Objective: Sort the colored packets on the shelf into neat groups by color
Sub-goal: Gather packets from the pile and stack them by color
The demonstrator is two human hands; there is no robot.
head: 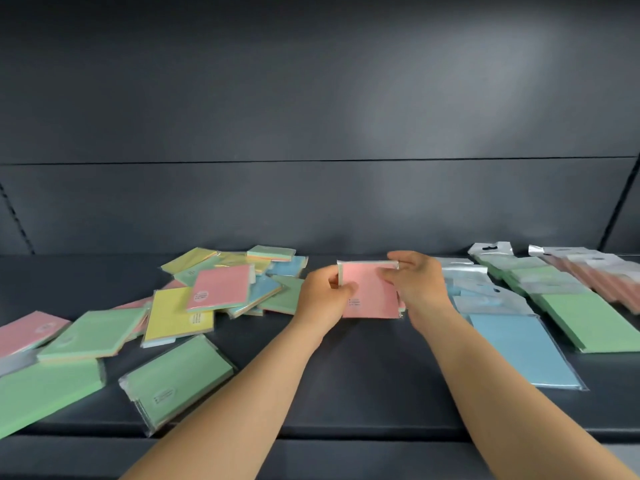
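Observation:
A square pink packet [372, 296] stands near the middle of the dark shelf [363, 382], its lower edge on the shelf. My left hand [320, 296] pinches its left edge and my right hand [417, 282] pinches its upper right corner. To the left lies a jumbled pile [221, 289] of pink, yellow, green and blue packets. On the right, packets lie in overlapping rows by color: a blue row [519, 344], a green row [585, 317] and a pink row [606, 278].
Large green packets [180, 379] lie near the shelf's front edge at the left. The dark back wall [311, 202] rises right behind the packets. Bare shelf surface shows between my forearms.

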